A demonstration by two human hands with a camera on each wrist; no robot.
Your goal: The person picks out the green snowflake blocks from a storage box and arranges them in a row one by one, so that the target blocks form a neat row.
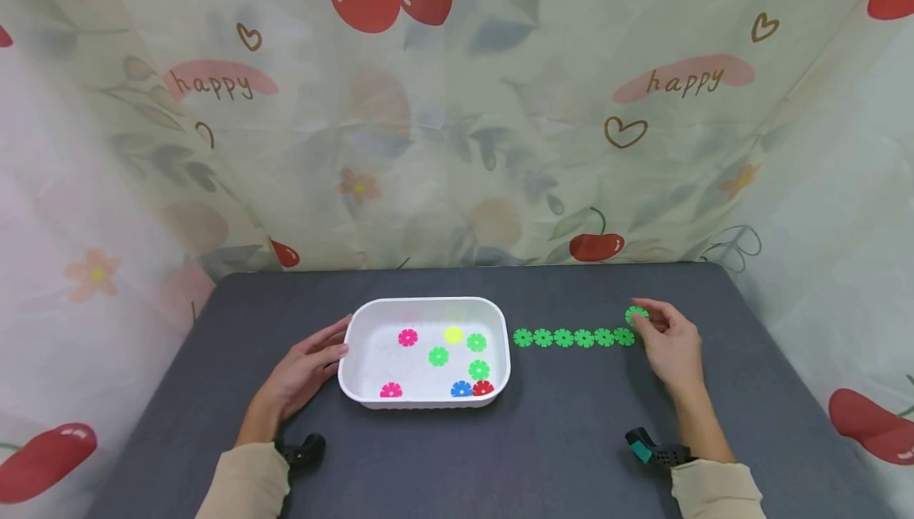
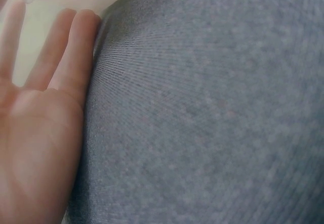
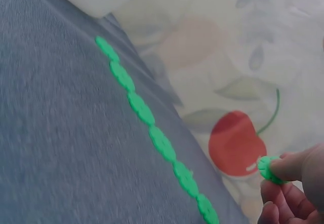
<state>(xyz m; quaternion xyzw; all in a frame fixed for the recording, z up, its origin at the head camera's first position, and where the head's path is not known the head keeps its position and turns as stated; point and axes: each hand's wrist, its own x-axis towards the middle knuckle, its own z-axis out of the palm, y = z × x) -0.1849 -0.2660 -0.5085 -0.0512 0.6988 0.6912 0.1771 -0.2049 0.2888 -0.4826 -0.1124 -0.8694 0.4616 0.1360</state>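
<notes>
My right hand (image 1: 671,344) pinches a green notched plastic disc (image 1: 635,314) between thumb and fingertips, just above the right end of a row of similar green discs (image 1: 564,338). That row lies flat on the table, to the right of a white tray (image 1: 424,405). At the tray's left side, my left hand (image 1: 303,372) touches the wall with fairly straight fingers. Inside the tray lie several loose discs: green (image 1: 439,356), pink (image 1: 408,337), yellow (image 1: 453,335), blue (image 1: 461,389) and red (image 1: 482,388). In the right wrist view the held disc (image 3: 268,169) is raised off the table.
A dark grey cloth covers the table (image 1: 557,455). Behind and beside it hangs a curtain (image 1: 457,146) printed with cherries and leaves. Each wrist wears a black band with a device, the left one (image 1: 307,453) and the right one (image 1: 653,449).
</notes>
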